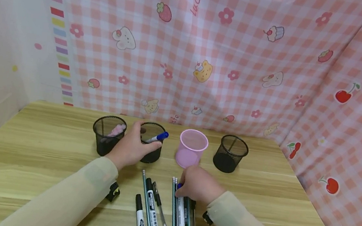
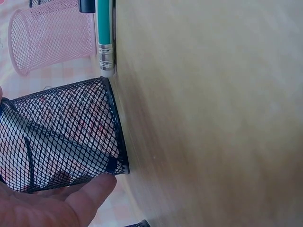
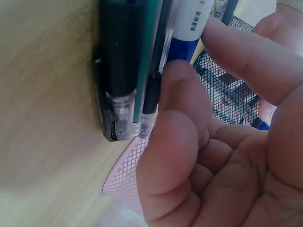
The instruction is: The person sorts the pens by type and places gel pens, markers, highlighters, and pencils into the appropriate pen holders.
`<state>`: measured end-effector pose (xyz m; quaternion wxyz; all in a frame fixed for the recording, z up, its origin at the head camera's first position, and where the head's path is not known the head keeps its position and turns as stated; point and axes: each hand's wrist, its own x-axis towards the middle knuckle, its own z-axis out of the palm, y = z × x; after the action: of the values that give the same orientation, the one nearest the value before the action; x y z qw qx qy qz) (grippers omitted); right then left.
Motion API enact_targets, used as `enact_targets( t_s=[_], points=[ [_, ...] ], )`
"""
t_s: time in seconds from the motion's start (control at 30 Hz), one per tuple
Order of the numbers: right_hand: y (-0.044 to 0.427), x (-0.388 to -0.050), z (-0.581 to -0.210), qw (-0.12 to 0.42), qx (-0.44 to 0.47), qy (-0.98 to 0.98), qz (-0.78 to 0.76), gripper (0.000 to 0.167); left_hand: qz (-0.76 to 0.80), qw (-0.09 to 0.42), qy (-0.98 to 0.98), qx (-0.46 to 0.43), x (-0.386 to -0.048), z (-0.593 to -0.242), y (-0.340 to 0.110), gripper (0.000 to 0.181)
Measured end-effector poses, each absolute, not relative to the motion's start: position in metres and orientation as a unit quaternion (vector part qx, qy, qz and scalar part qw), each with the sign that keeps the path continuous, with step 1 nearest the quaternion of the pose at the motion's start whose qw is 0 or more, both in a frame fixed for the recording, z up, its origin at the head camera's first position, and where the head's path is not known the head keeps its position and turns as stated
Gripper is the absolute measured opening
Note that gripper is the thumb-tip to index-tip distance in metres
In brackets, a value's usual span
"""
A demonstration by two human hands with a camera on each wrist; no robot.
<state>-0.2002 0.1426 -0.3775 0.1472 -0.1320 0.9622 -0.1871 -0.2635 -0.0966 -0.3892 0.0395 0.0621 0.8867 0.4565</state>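
My left hand (image 1: pixel 132 146) holds the second black mesh pen cup (image 1: pixel 151 157) from its left side, thumb across the front. In that cup leans a marker (image 1: pixel 157 137) with a blue cap, its lower part visible through the mesh in the left wrist view. Over the right group of pens, my right hand (image 1: pixel 200 185) pinches the blue-capped end of a white marker (image 1: pixel 181 217) between thumb and fingers. Beside this marker lie green pencils (image 1: pixel 173 214) and dark pens (image 3: pixel 120 52), partly hidden under the hand.
Left of the held cup stands a black mesh cup (image 1: pixel 105 145) with something pink inside. A pink mesh cup (image 1: pixel 188 158) and another black mesh cup (image 1: pixel 227 161) stand to the right. Black-capped markers (image 1: pixel 152 209), a pencil and a pen (image 1: pixel 161 212) lie between the forearms.
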Motion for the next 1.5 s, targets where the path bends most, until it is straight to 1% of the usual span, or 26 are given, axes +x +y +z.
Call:
enact_targets(
  t_s=[0.17, 0.4, 0.9, 1.5],
  points=[
    [0.1418, -0.1999, -0.3794, 0.144, -0.125, 0.963, -0.190, 0.024, 0.454, 0.037, 0.888, 0.061, -0.2639, -0.3900, -0.0970, 0.109],
    [0.1389, -0.1985, -0.3797, 0.139, -0.124, 0.964, -0.189, 0.021, 0.453, 0.034, 0.889, 0.061, -0.2637, -0.3899, -0.0967, 0.109],
    [0.1345, -0.1964, -0.3806, 0.126, -0.127, 0.968, -0.177, 0.025, 0.452, 0.032, 0.889, 0.060, -0.2646, -0.3909, -0.0972, 0.109],
    [0.1330, -0.1962, -0.3808, 0.115, -0.143, 0.970, -0.161, 0.020, 0.449, 0.033, 0.891, 0.061, -0.2669, -0.3926, -0.0974, 0.110]
  ],
)
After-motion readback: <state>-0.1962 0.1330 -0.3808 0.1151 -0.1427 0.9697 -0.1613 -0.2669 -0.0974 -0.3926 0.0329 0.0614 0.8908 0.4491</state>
